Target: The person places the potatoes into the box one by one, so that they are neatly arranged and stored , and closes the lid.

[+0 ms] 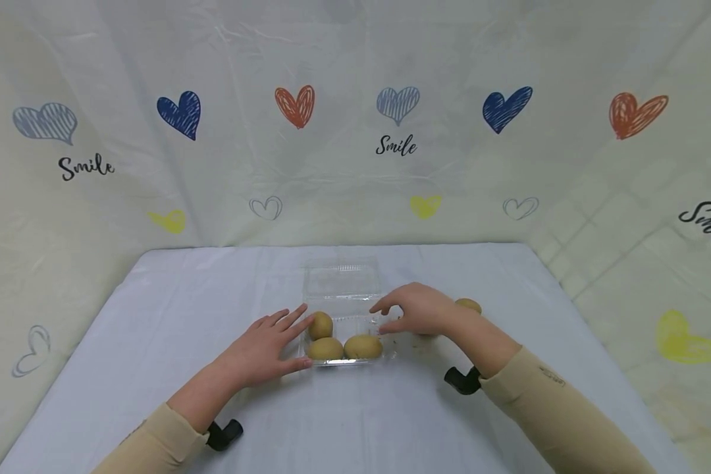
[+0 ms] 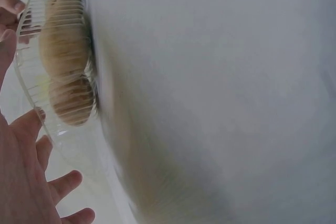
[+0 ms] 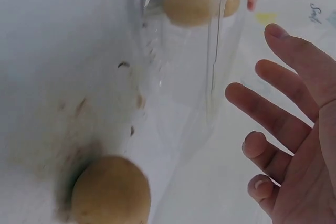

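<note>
A clear plastic hinged box (image 1: 355,322) sits mid-table with its lid (image 1: 342,280) folded back. Three potatoes lie inside: one at the back left (image 1: 319,326), one at the front left (image 1: 326,349) and one at the front right (image 1: 363,347). My left hand (image 1: 266,350), fingers spread, rests against the box's left side. Just off its right side, my right hand (image 1: 417,309) hovers with relaxed, parted fingers and nothing in them. Outside the box, a loose potato (image 3: 111,192) lies on the cloth near that hand. Another potato (image 1: 468,305) shows partly behind the right wrist.
A white cloth (image 1: 343,421) covers the table. Brown crumbs of dirt (image 3: 80,106) are scattered on it right of the box. Behind stands a pale curtain (image 1: 338,39) printed with hearts and "Smile". Black wrist mounts (image 1: 462,380) stick out below both sleeves.
</note>
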Motion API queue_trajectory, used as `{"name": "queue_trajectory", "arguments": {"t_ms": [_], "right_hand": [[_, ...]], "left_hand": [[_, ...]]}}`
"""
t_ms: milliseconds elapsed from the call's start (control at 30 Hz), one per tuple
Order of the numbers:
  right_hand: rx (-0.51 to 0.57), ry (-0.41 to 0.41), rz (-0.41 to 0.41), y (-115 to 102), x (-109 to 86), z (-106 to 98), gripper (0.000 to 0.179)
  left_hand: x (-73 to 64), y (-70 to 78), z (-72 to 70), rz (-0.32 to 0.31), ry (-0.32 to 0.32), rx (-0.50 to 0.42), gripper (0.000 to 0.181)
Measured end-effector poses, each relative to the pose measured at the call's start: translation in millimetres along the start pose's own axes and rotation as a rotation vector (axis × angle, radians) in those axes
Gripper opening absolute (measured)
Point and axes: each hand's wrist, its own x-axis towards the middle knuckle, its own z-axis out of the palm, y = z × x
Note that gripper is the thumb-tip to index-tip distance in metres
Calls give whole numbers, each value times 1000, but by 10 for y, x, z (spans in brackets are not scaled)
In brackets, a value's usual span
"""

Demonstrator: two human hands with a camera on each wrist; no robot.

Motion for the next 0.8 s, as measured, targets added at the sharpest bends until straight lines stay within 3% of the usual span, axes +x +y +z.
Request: {"name": "queue_trajectory", "arguments": {"t_ms": [433, 633, 800], "right_hand": [[60, 69, 212, 457, -393, -68, 35], [33, 82, 233, 590, -517, -93, 39], [5, 46, 266, 621, -527, -65, 43]], "left_hand": [[-3, -2, 12, 4, 10, 3, 88], [-4, 1, 11, 5, 12, -4, 86], [-1, 4, 9, 3, 9, -4, 85]]}}
